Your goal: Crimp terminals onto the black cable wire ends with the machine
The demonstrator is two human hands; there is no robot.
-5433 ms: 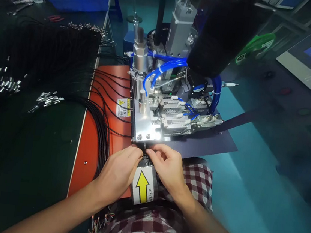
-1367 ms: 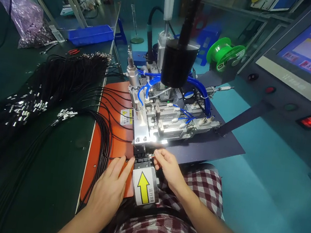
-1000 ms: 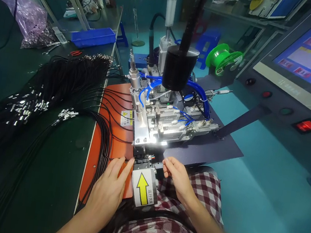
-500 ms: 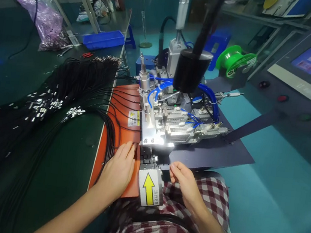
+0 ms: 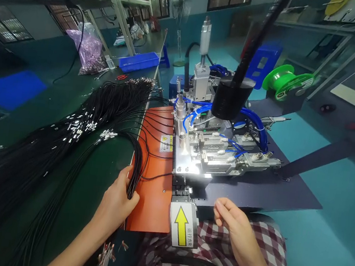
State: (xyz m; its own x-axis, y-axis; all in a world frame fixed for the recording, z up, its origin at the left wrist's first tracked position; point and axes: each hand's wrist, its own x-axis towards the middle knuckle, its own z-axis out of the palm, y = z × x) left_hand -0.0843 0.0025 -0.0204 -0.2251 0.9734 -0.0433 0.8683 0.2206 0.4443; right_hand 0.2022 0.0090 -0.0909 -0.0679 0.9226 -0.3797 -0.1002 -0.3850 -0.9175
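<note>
My left hand (image 5: 118,199) is closed around a bundle of thin black cables (image 5: 136,158) at the table edge, beside the orange plate (image 5: 150,211). The cables bend over from silver-tipped ends (image 5: 108,134) on the table. One cable runs across the plate into the machine (image 5: 194,152), with several more lying higher up. My right hand (image 5: 232,217) hovers to the right of the feed block with the yellow arrow label (image 5: 181,226). Its thumb and fingers are pinched together; whatever may be between them is too small to make out.
A large pile of black cables (image 5: 116,104) covers the left table. Beyond it are a blue tray (image 5: 139,62), red-handled pliers (image 5: 121,77) and a purple plastic bag (image 5: 85,50). A black lamp (image 5: 231,101) hangs over the machine. A green wire spool (image 5: 284,81) stands right.
My left hand has moved left and down from the machine's edge to the cable bundle and closed on it. A cable now lies across the plate there. My right hand keeps its pinch.
</note>
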